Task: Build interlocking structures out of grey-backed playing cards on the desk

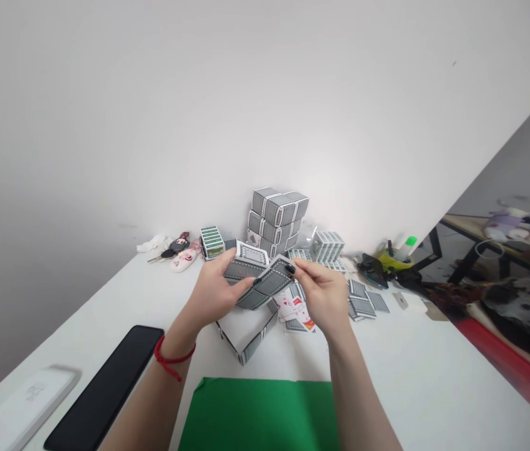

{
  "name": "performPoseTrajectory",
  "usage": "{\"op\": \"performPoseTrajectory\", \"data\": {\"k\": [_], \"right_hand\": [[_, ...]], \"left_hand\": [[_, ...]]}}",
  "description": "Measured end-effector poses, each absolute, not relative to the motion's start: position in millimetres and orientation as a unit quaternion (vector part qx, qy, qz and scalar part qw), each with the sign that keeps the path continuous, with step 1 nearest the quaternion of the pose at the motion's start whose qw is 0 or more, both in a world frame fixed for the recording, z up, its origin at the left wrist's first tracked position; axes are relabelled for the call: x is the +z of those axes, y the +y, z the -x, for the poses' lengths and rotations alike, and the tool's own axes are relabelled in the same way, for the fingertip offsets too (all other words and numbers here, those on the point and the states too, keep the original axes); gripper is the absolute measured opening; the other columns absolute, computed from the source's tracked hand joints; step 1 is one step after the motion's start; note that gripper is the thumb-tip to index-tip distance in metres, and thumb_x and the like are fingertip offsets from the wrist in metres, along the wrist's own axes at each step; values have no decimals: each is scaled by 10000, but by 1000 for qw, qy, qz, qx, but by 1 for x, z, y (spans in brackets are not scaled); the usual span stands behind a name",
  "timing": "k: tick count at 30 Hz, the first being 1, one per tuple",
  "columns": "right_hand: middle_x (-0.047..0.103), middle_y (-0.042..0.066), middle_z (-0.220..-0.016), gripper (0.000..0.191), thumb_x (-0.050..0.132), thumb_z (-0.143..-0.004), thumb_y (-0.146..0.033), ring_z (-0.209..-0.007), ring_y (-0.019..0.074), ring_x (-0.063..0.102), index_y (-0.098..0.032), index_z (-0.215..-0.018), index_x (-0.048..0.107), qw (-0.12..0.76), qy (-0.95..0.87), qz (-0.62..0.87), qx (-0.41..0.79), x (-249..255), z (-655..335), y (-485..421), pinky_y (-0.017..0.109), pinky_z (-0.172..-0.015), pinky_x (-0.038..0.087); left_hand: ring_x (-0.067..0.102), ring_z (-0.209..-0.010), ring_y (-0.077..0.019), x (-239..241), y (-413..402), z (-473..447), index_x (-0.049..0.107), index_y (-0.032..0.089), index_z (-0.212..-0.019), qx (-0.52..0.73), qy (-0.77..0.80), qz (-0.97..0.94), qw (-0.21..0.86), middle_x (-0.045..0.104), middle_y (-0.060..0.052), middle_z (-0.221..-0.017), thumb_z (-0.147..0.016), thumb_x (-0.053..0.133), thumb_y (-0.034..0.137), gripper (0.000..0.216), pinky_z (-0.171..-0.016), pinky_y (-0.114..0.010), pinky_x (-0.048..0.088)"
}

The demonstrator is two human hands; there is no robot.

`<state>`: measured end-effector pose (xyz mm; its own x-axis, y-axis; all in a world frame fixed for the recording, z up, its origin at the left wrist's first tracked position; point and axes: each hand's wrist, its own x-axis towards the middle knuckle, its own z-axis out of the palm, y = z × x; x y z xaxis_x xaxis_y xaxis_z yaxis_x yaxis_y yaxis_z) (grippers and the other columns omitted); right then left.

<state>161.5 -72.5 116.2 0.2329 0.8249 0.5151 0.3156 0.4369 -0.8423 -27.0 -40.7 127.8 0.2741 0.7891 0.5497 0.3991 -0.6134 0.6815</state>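
Observation:
My left hand (215, 294) grips a fan of grey-backed playing cards (258, 279) above the white table (434, 376). My right hand (324, 294) pinches the fan's right end, thumb and dark-nailed finger closed on a card. Under the hands lies an open card box tray (249, 335). Loose cards (363, 304) and a red-printed card (296, 307) lie on the table right of it. A stack of grey card boxes (277, 219) stands behind the hands against the wall.
A black phone (105, 385) and a white case (20, 404) lie at the near left. A green sheet (260, 413) covers the near edge. Keys with charms (178, 250), green-edged decks (212, 241) and a yellow-green object (394, 257) sit along the back.

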Motion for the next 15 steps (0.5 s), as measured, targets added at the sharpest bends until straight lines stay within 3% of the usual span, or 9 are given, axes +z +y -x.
{"op": "performPoseTrajectory", "data": {"k": [4,8,10,15], "right_hand": [[721,27,-881,198,539,-808,-252,-808,194,660,-218,-897,713,595,-613,499,144,116,-159,-72,325,-736,529],[622,60,-1165,323,473,-850,-192,-1127,234,533,-228,-1142,607,593,-642,476,-96,115,-149,-70,446,-961,431],[591,63,-1212,355,481,-846,-161,-1211,248,458,-237,-1179,577,581,-652,448,-193,113,-143,-69,486,-999,392],[567,93,-1243,407,459,-864,-136,-1235,241,439,-199,-1264,496,515,-726,410,-200,106,-128,-68,474,-1023,381]], "left_hand": [[637,-805,-193,127,-41,25,598,163,-1001,471,397,-762,202,685,-46,-906,-712,617,218,295,-749,-301,523],[642,-803,-194,130,-41,20,593,148,-984,503,414,-727,217,687,-55,-903,-700,627,210,293,-736,-306,532],[647,-801,-190,132,-42,19,587,141,-975,523,415,-708,232,690,-58,-898,-693,631,199,291,-730,-297,536],[649,-816,-190,137,-44,23,581,133,-966,541,403,-700,234,690,-65,-916,-704,624,201,274,-753,-300,533]]}}
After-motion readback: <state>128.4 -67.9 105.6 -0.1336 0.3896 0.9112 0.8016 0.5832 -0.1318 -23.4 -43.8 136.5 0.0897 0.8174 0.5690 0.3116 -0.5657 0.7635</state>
